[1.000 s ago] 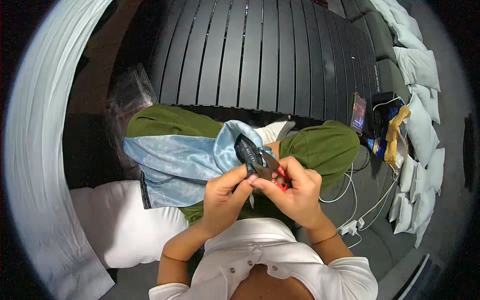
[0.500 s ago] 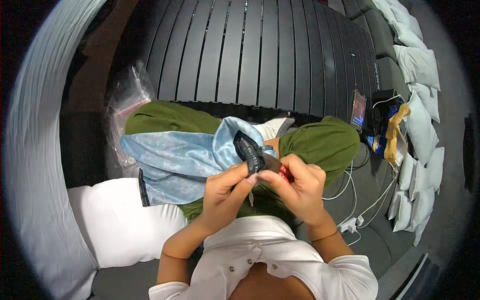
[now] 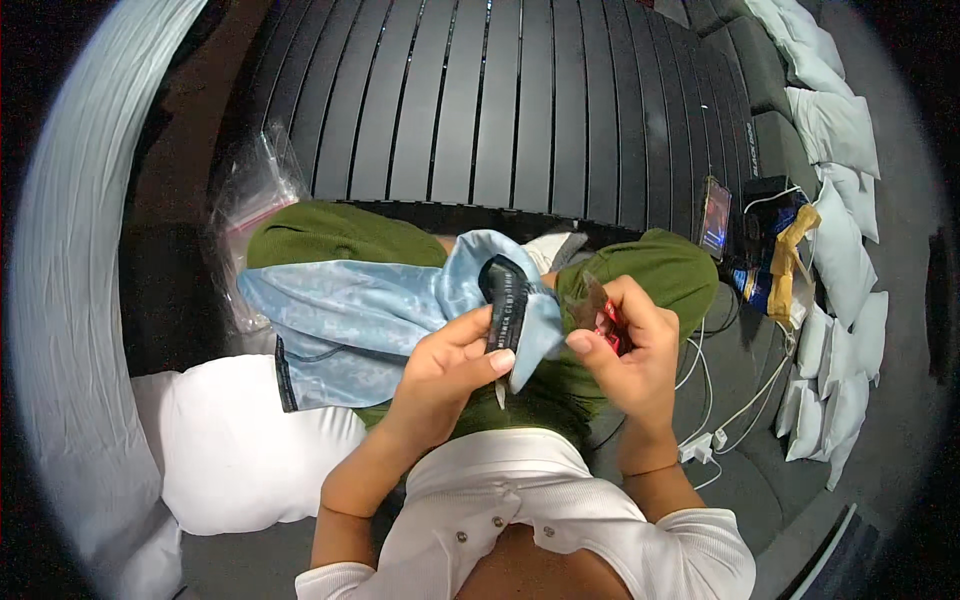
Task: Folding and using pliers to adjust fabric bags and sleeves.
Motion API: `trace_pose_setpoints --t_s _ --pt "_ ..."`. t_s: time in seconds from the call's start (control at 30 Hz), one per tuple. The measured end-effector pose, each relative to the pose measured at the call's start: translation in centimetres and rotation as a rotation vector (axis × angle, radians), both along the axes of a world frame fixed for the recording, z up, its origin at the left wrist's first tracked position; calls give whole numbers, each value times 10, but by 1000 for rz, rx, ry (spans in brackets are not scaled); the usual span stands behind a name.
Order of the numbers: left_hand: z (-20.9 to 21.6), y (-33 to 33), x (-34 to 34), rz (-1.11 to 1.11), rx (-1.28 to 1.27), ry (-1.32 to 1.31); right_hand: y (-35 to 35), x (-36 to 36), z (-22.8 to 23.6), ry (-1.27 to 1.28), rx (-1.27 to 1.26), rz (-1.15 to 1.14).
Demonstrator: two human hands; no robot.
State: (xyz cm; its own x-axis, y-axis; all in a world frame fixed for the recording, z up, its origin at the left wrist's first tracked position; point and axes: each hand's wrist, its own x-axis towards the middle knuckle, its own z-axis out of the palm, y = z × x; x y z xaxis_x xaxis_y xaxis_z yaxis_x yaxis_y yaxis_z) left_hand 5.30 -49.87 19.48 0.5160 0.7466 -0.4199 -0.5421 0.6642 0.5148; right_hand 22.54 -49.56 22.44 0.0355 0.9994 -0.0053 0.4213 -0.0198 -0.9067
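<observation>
A light blue patterned garment (image 3: 350,305) with black edging lies across my lap. My left hand (image 3: 445,375) pinches its black lettered band (image 3: 508,308) between thumb and fingers, and some of the blue cloth stands up beside it. A small pale pointed tip (image 3: 502,397) shows under my left thumb. To the right, my right hand (image 3: 640,345) is closed on a small see-through plastic piece with red markings (image 3: 606,322), held apart from the cloth. My fingers partly cover this piece, so its exact kind is unclear.
A black slatted table (image 3: 470,110) stands in front. Clear plastic bags (image 3: 250,220) lie left of my green-trousered knee, near a white pillow (image 3: 260,445). On the right are a phone (image 3: 714,220), a blue and yellow packet (image 3: 785,265), white cables (image 3: 745,420) and several pale cushions (image 3: 840,235).
My hands have moved apart. The right one has drawn the red-marked plastic piece away to the right, while the left still pinches the black band, now turned more upright.
</observation>
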Motion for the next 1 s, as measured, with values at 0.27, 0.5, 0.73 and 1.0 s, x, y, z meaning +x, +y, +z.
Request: trace_pose_setpoints --t_s 0.27,0.5,0.73,1.0 --pt "-10 4 1 -86 -117 -139 -5 -2 -25 -56 150 259" --pt "-9 6 5 -62 23 196 -9 12 -27 276 2 143" --pt "-21 8 3 157 661 572 -4 16 -18 -27 -20 242" --pt "-21 6 5 124 691 535 0 9 -19 -101 77 316"
